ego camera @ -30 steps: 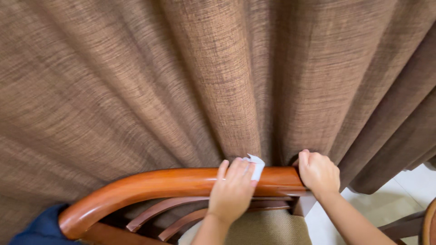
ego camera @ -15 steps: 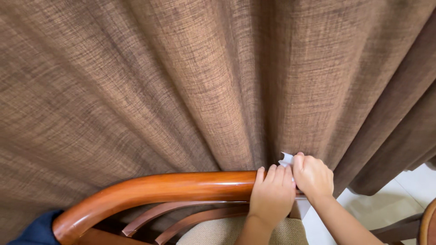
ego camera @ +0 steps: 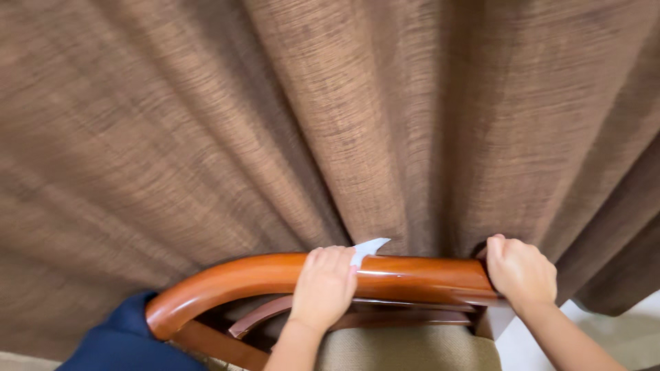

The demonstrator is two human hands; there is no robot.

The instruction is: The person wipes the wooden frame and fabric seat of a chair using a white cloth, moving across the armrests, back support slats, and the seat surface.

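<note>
On the curved top rail [ego camera: 275, 275] of a polished wooden chair, a small white wipe [ego camera: 368, 246] was observed, pressed against the wood beneath the fingers of the left hand [ego camera: 323, 287]. Only one pointed corner of the wipe was visible, projecting beyond the fingertips toward the curtain; the remainder was covered by the hand. The left hand was found folded over the rail from the seat side, clamping the wipe flat to the top surface, near the middle of the rail's length. The rail's long axis was noted to run left to right across the view, bending downward at its left end. The left hand was therefore the nearer one to the wipe, being in direct contact with it, with unwiped-looking rail extending on both sides along that axis. The right hand [ego camera: 521, 271] was recorded well apart from the wipe, closed around the right end of the same rail beside the corner post, gripping the wood and nothing else. A heavy brown pleated curtain [ego camera: 330, 117] was seen hanging just behind the rail and touching it. Curved back slats [ego camera: 275, 312] and a beige woven seat cushion [ego camera: 412, 350] were noted below the rail, and a dark blue cloth [ego camera: 124, 340] at the lower left.
</note>
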